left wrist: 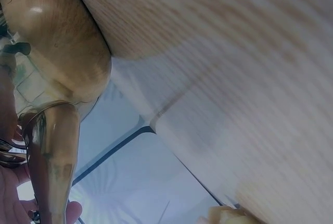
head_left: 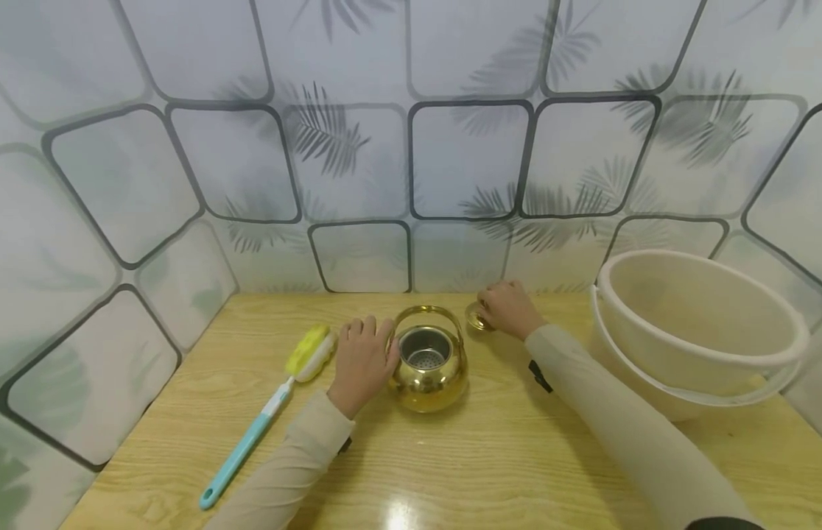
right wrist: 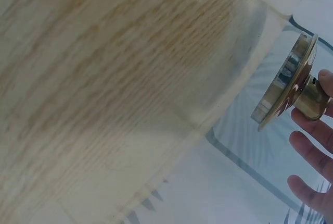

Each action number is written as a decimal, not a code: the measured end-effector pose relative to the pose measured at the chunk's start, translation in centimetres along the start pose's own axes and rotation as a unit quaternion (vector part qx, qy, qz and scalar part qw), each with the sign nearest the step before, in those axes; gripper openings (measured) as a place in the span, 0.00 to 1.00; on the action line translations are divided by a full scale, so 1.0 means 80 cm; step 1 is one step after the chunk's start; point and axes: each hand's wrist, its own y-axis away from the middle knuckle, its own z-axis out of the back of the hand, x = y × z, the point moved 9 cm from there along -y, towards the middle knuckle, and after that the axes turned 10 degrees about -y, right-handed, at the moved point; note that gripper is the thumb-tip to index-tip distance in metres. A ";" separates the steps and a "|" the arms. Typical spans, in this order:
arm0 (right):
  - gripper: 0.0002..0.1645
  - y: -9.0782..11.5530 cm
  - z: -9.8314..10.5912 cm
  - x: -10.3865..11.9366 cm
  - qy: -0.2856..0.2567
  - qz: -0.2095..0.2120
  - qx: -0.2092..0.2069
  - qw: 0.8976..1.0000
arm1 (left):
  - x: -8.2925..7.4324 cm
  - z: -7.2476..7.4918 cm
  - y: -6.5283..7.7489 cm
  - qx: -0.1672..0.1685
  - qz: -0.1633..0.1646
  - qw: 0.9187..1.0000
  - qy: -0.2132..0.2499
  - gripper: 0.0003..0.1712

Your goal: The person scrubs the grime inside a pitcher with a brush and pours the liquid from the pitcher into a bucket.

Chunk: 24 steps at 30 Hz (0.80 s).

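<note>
A shiny gold teapot [head_left: 429, 390] with an arched handle [head_left: 429, 309] stands on the wooden table, its mouth uncovered. Inside sits a metal strainer [head_left: 426, 358] with small holes. My left hand [head_left: 363, 361] holds the teapot's left side; in the left wrist view its fingers reach around the gold spout [left wrist: 54, 156]. To the right of the teapot, my right hand [head_left: 510, 308] pinches a small round gold lid [head_left: 476, 318] by its knob [right wrist: 311, 99]. In the right wrist view the lid is tilted on edge, its other fingers spread below the knob.
A long brush with a yellow and white sponge head [head_left: 311, 353] and a blue handle [head_left: 235, 456] lies at the left. On the right stands a large white bucket [head_left: 683, 346] with its bail hanging down in front. A patterned wall [head_left: 358, 258] rises behind the table [head_left: 490, 456].
</note>
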 end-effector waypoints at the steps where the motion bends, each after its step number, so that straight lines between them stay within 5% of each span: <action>1: 0.11 -0.001 -0.002 -0.001 0.000 -0.001 0.003 1.000 | 0.000 0.000 0.000 0.000 0.000 1.000 0.001 0.08; 24: 0.08 -0.003 -0.032 -0.010 0.009 0.004 0.040 0.999 | 0.000 0.002 0.001 -0.014 -0.001 1.000 0.007 0.08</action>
